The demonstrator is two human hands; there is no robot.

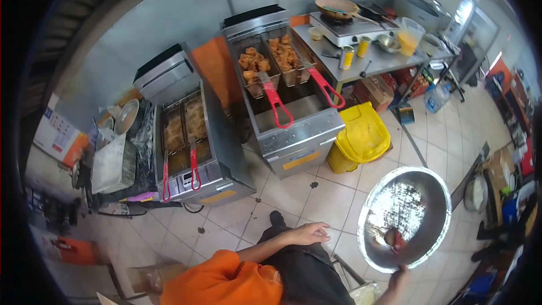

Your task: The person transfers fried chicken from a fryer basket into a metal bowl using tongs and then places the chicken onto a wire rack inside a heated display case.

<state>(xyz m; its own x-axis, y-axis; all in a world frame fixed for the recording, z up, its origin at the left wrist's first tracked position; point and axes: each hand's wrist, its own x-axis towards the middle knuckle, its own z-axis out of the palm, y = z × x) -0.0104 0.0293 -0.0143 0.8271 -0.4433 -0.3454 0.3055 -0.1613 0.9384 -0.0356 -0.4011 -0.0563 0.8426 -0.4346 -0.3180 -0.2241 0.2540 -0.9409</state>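
Observation:
My right hand (400, 280) grips the near rim of a large round metal basin (435, 192), tilted so that its inside shows. The hand is partly blurred. A small red and brown thing (395, 239) lies low in the basin; I cannot make out its kind. My left hand (309, 234) holds nothing. Its fingers are loosely stretched out in front of my dark trousers, apart from the basin.
Fried chicken pieces (284, 52) fill two red-handled baskets on the middle fryer (299, 152). Another fryer (209, 183) with baskets in its oil stands left. A yellow bin (361, 135) sits beside the steel table (361, 68), which bears a stove (344, 31).

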